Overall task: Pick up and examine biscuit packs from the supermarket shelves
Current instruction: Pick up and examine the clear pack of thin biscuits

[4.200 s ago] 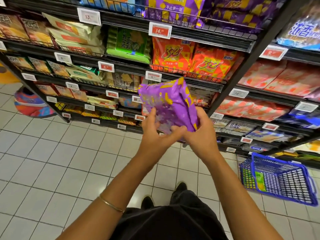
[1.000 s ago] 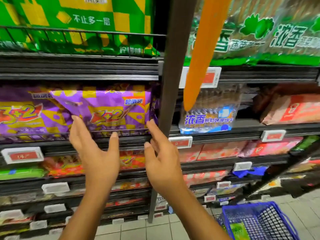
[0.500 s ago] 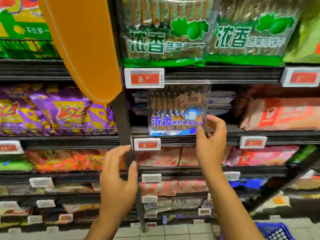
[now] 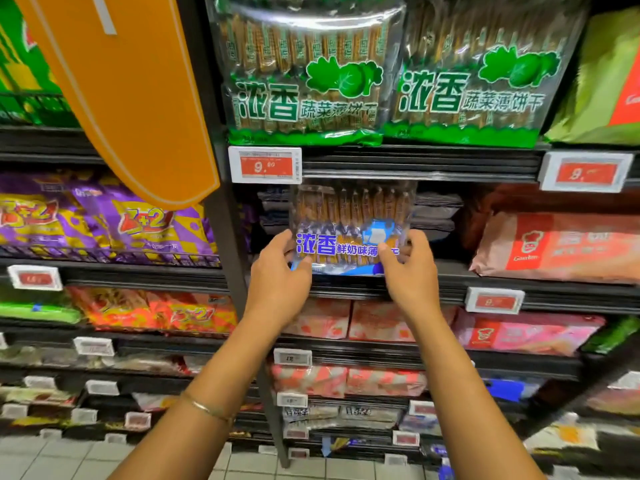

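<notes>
A clear biscuit pack with blue lettering [image 4: 349, 223] stands upright at the front of a dark shelf [image 4: 485, 282]. My left hand [image 4: 277, 275] grips its lower left corner, thumb over the front. My right hand [image 4: 408, 268] grips its lower right corner the same way. The pack's bottom edge sits at the shelf lip, partly covered by my fingers.
Two green-lettered biscuit packs [image 4: 304, 81] fill the shelf above. Purple packs [image 4: 104, 223] lie to the left, and a pink pack [image 4: 554, 247] sits to the right. An orange hanging sign [image 4: 131, 98] juts out at upper left. A black upright post [image 4: 228, 254] divides the shelves.
The purple pack I held earlier is gone from my hands. My left hand has risen from below the shelf to the blue-lettered pack, and both hands now grip it.
</notes>
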The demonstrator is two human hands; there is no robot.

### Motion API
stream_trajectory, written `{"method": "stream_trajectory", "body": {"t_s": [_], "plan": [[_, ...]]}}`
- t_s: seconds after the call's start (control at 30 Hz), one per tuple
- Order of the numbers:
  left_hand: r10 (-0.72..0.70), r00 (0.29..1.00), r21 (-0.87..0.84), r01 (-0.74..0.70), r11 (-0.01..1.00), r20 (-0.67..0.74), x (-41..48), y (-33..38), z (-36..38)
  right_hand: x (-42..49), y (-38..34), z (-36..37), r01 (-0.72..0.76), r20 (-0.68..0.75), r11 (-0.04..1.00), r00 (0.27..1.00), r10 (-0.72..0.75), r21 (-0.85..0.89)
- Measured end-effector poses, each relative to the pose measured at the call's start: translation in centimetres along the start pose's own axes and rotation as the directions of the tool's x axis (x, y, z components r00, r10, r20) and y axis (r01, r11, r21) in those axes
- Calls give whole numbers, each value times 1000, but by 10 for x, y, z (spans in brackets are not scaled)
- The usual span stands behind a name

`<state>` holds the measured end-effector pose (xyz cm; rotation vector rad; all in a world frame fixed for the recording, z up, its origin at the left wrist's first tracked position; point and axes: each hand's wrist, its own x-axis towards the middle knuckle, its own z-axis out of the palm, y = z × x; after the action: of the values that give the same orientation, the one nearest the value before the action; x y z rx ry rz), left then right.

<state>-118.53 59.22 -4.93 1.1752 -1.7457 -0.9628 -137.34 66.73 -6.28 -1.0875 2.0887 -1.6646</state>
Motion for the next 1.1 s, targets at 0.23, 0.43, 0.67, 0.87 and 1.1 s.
{"method": "stream_trajectory", "body": {"t_s": [0.23,0.43,0.67,0.87,1.1], "plan": [[148,980,-132,-166,977,-134,-41,-9,-3,-12,11,-33,-140,266,931,963,48,338],[12,1000,-356,-19,934,-21,-73,-32,-16,-54,48,-46,-208,342,880,938,56,427],[-279,919,-686,394,612,279,-106,-54,-23,-109,74,-33,-344,702,907,708,79,244],[-369,871,-603,491,628,324,-136,-75,-27,-117,66,-11,-518,634,820,725,270,243],[-469,829,-481,558,676,303,-142,-77,-33,-132,58,4,-502,527,847,774,352,172]]}}
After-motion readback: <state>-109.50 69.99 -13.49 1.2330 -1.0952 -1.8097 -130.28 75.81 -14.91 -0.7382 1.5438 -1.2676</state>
